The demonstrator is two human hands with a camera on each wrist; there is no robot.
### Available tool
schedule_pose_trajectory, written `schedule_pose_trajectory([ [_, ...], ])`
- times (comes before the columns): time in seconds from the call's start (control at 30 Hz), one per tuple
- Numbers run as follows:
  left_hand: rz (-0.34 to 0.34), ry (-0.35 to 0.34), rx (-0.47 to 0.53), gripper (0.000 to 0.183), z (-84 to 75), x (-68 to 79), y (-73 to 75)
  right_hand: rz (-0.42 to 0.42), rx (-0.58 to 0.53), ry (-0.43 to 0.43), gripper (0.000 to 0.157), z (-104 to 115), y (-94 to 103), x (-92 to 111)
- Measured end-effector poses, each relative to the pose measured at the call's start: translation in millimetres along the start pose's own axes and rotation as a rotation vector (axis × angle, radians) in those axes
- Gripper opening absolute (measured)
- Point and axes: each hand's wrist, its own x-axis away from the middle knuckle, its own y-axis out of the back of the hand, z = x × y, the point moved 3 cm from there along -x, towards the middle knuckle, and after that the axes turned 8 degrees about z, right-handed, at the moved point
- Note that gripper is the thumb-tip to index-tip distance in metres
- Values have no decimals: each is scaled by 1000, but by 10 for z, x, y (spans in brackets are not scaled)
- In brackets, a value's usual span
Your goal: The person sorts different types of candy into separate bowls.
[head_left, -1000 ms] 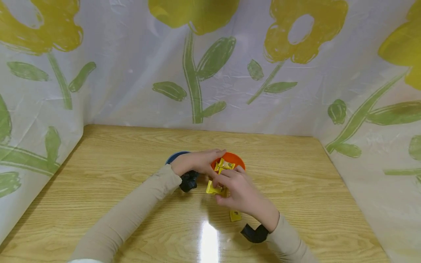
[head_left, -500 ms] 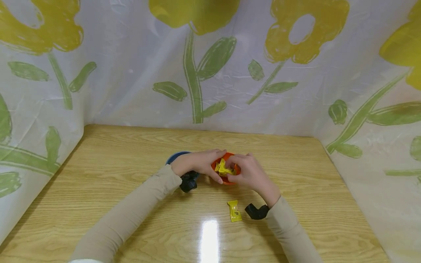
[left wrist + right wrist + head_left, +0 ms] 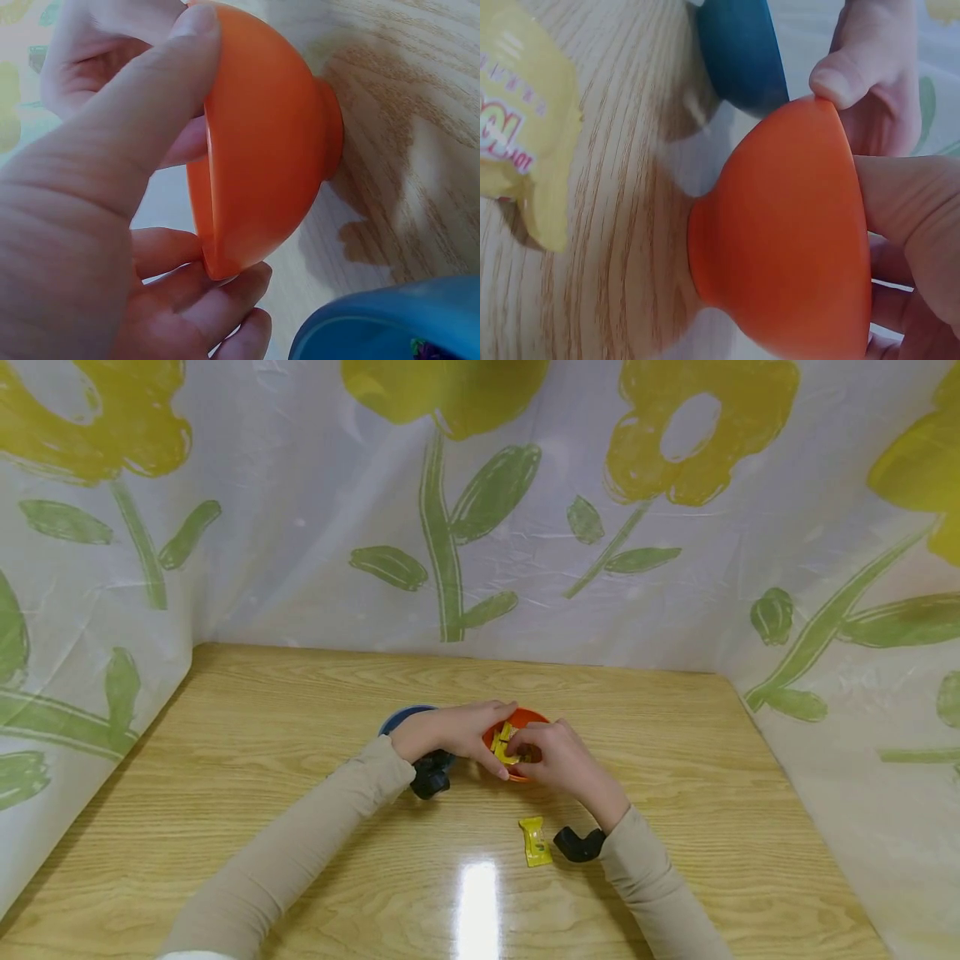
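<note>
With thumb and fingers spread across its rim, my left hand (image 3: pixel 459 729) grips the orange bowl (image 3: pixel 531 716). Yellow-wrapped candies (image 3: pixel 502 746) lie inside it. My right hand (image 3: pixel 561 760) reaches over the bowl's right rim, its bent fingers down among the candies. The bowl's wall hides those fingertips in the right wrist view, so whether they pinch a candy is not visible. The left wrist view shows the left thumb on the near edge of the bowl (image 3: pixel 266 142), other fingers on its far side. One yellow candy (image 3: pixel 535 842) lies on the table in front.
A blue bowl (image 3: pixel 395 718) stands left of the orange one, partly behind my left wrist; a small dark purple and green item (image 3: pixel 429 349) shows inside it. Black wrist straps (image 3: pixel 431 777) sit on both arms. A flower-printed sheet (image 3: pixel 300 527) walls the wooden table (image 3: pixel 300 693).
My right hand has brought a yellow candy from in front of the orange bowl into it, and its fingers remain inside. My left hand has kept its hold on the bowl.
</note>
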Motion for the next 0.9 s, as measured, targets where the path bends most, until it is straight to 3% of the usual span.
schedule_pose_trajectory([
  [0.4, 1, -8, 7, 113, -6, -2, -2, -11, 50, 5, 15, 10, 7, 31],
  [0.53, 7, -6, -13, 115, -9, -7, -2, -62, 61, 24, 13, 37, 61, 77],
  [0.7, -1, -6, -13, 116, -11, -15, 1, -139, 71, 41, 10, 132, 174, 197],
  [0.9, -9, 7, -5, 116, -14, -11, 7, -125, 123, 38, 11, 330, 246, 408],
])
